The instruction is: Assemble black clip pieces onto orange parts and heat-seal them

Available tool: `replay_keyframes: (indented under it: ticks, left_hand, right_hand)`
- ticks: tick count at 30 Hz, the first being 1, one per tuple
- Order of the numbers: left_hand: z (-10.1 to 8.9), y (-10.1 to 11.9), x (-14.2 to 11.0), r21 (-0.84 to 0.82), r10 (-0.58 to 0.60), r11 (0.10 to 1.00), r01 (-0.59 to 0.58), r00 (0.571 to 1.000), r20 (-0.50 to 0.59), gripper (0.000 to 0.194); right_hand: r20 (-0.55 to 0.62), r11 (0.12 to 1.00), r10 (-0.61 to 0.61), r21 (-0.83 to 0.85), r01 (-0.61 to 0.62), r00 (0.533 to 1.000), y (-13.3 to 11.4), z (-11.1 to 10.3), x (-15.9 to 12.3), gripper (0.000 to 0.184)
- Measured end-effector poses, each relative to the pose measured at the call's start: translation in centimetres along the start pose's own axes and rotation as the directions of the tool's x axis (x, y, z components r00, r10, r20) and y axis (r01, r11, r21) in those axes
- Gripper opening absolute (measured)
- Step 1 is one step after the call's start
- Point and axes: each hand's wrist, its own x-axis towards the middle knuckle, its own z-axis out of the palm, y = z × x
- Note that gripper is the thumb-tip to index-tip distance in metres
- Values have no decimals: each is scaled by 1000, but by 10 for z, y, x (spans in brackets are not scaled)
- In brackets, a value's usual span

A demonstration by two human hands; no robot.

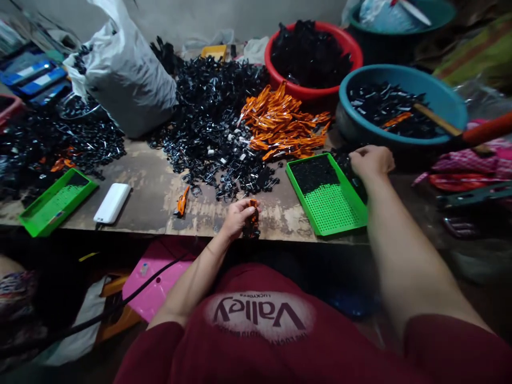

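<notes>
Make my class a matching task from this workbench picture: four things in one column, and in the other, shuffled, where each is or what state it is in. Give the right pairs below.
Column 1
1. Person's left hand
2. White rectangular device with rounded corners
3. Round red plastic basin
4. Round blue plastic basin

Column 2
A. Heaped above its rim with black pieces
B. Lying beside a long green plastic tray
C. Has a wooden handle leaning in it
D. Holding an orange-and-black piece

Right pairs: 1-D, 2-B, 3-A, 4-C
</notes>
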Motion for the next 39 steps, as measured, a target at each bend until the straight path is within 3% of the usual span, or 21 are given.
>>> replay_keyframes:
  ticks: [2, 3, 4, 5, 6, 8, 9, 11, 14, 19, 26, 31, 35, 39]
  left_hand:
    - [2, -1, -1, 20, 25, 999, -25, 1000, -3, 38]
    - [3, -1, -1, 29, 30, 999, -30, 1000, 3, 37]
    - [4, -1, -2, 42, 31, 999, -32, 999, 13, 36]
    - [5, -1, -3, 57, 32, 998, -34, 999, 24, 35]
    - [6, 0, -5, 78, 35, 996, -37, 999, 35, 34]
    - [6, 0, -8, 133, 51, 989, -58, 997, 52, 31]
    - [5, 1, -10, 164, 69, 983, -77, 996, 56, 29]
    - [2, 1, -15, 236, 121, 963, -128, 992, 47, 25]
    - [-5, -1, -21, 334, 222, 920, -207, 975, -6, 18]
    - [-12, -3, -26, 437, 370, 843, -314, 928, -45, 9]
    - [-15, -4, -27, 486, 392, 808, -333, 920, -22, 7]
    - [-11, -5, -27, 500, 411, 798, -337, 911, -41, 10]
    - [-8, -4, -27, 497, 427, 789, -361, 904, -20, 28]
    - [-7, -4, -29, 571, 536, 672, -472, 842, 66, 29]
  right_hand:
    - [1, 952, -8, 305, 8, 1000, -12, -6, -24, 17]
    - [75, 878, -15, 477, -23, 997, -22, -7, -41, 16]
    - [216, 771, -97, 634, -64, 972, -34, -6, -61, 17]
    - [369, 664, -215, 734, -142, 904, -46, -2, -81, 17]
    - [493, 576, -323, 780, -246, 808, -58, 3, -101, 18]
    - [599, 446, -454, 793, -415, 659, -79, 15, -135, 26]
    - [618, 399, -492, 786, -472, 613, -86, 21, -148, 30]
    - [629, 329, -528, 770, -546, 570, -95, 30, -164, 37]
    - [638, 287, -524, 756, -588, 564, -100, 37, -172, 41]
    - [633, 320, -502, 769, -553, 590, -105, 37, -179, 39]
    - [606, 354, -514, 794, -494, 607, -108, 29, -188, 34]
    - [566, 412, -561, 824, -388, 605, -110, 21, -186, 24]
    - [521, 443, -566, 846, -297, 639, -111, 15, -190, 16]
    - [412, 412, -657, 898, -157, 631, -107, 8, -195, 20]
